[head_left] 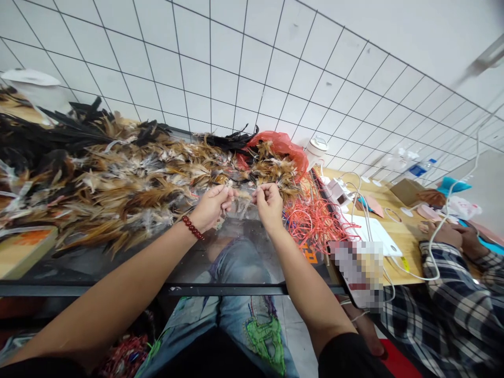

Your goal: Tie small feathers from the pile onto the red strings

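My left hand point(214, 207), with a dark red bead bracelet point(192, 228) at the wrist, is closed in a pinch on a small tan feather point(242, 195). Close on the other side of the feather, my right hand point(270, 203) has its thumb and fingers pressed together. What those right fingertips hold is too small to make out. Both hands hover over a dark glossy tabletop point(236, 265). Bundles of brown feathers point(153, 191) lie in a thick heap to the left and behind the hands.
Orange-red cords point(315, 218) lie tangled right of my right hand. Behind stand a red plastic bag point(281, 142) and a white lidded cup point(316, 149). A phone point(358, 273) overhangs the table edge. Black feathers point(74, 128) lie far left. A co-worker's plaid sleeve point(449, 278) is at right.
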Available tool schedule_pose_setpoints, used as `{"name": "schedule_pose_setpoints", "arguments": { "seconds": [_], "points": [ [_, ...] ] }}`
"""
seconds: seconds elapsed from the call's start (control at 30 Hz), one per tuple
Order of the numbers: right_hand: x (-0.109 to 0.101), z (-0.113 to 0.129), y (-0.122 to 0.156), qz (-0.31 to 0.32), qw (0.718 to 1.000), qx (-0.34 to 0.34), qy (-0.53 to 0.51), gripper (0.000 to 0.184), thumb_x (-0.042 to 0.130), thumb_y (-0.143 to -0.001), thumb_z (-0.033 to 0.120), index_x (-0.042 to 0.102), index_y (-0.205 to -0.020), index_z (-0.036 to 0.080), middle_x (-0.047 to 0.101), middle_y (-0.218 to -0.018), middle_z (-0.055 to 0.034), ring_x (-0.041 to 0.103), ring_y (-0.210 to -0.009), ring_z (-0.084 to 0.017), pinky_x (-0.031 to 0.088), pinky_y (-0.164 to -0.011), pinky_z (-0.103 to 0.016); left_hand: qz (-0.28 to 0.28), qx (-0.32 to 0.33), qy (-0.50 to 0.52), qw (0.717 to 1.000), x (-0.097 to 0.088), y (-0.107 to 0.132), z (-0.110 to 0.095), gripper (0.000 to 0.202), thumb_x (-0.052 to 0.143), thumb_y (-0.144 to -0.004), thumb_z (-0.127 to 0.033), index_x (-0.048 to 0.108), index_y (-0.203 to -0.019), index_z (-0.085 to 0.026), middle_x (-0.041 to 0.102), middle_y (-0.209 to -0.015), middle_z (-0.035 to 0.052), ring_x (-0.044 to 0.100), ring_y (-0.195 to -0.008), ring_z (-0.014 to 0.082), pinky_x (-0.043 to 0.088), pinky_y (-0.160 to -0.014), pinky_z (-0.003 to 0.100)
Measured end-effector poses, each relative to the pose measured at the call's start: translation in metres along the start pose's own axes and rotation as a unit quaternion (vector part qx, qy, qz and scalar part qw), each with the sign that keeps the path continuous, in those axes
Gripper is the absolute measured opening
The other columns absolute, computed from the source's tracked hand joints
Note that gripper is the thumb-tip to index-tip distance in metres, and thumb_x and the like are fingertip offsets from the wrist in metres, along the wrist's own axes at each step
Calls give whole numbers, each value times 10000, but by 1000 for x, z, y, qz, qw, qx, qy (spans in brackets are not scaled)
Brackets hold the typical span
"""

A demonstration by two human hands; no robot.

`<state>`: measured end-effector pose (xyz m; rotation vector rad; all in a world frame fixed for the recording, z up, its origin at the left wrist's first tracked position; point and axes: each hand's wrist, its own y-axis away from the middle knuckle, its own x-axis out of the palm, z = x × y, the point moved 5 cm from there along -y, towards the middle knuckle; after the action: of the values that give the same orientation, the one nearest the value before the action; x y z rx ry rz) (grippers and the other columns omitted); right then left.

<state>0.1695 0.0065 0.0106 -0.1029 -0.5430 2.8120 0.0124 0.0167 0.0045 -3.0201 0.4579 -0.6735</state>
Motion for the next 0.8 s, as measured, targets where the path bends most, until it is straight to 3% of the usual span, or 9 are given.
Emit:
{"name": "schedule_pose_setpoints", "arguments": {
  "seconds": [0.1,0.2,0.37,0.5,0.57,0.63,0.7,0.8],
  "points": [
    [5,4,5,19,1000,-14,8,139,556,-846,365,526,-841,229,652,-774,24,602,-642,-108,496,-688,-253,59,-45,9,997,7,4,4,276,715,-758,-346,551,-672,-141,590,-725,37,408,-487,60,400,-460,212],
    [10,4,6,36,998,7,-43,160,573,-839,379,517,-835,229,661,-802,17,574,-600,-100,490,-623,-243,98,-101,1,990,12,7,14,290,730,-736,-384,566,-685,-150,504,-590,-5,458,-492,93,443,-470,235],
    [3,7,0,-2,994,23,-111,176,562,-845,388,471,-842,236,654,-761,29,497,-498,-84,389,-480,-214,54,-117,-3,992,3,3,22,296,731,-717,-368,537,-658,-154,468,-596,-27,382,-440,55,371,-422,193],
    [6,26,4,122,991,-32,-53,152,582,-846,373,568,-849,222,648,-782,9,521,-592,-103,418,-582,-238,47,-131,-132,981,-4,0,29,311,714,-712,-392,546,-587,-162,401,-501,-41,313,-390,56,253,-373,184],
    [10,31,8,182,981,-64,6,146,583,-846,349,622,-825,209,637,-783,-1,527,-663,-115,426,-661,-252,90,-114,-231,962,-1,0,29,302,708,-709,-389,577,-555,-165,401,-466,-31,323,-387,72,235,-369,200],
    [11,27,8,194,977,-71,49,146,580,-839,330,638,-797,202,621,-759,2,518,-686,-120,419,-689,-255,153,-69,-305,937,8,4,26,285,696,-712,-379,607,-540,-170,439,-467,-13,359,-410,90,254,-387,214],
    [9,11,3,171,982,-39,68,139,580,-816,323,625,-771,199,595,-705,18,490,-645,-114,402,-650,-246,201,-28,-331,922,17,9,21,280,662,-737,-389,623,-557,-178,458,-481,-9,375,-434,99,269,-409,219],
    [6,-19,-6,158,982,50,88,119,583,-758,302,589,-710,193,541,-602,46,445,-570,-104,361,-576,-228,216,-1,-311,926,22,14,15,313,589,-789,-435,593,-601,-185,418,-494,-26,340,-436,96,265,-425,221]
  ]
}}
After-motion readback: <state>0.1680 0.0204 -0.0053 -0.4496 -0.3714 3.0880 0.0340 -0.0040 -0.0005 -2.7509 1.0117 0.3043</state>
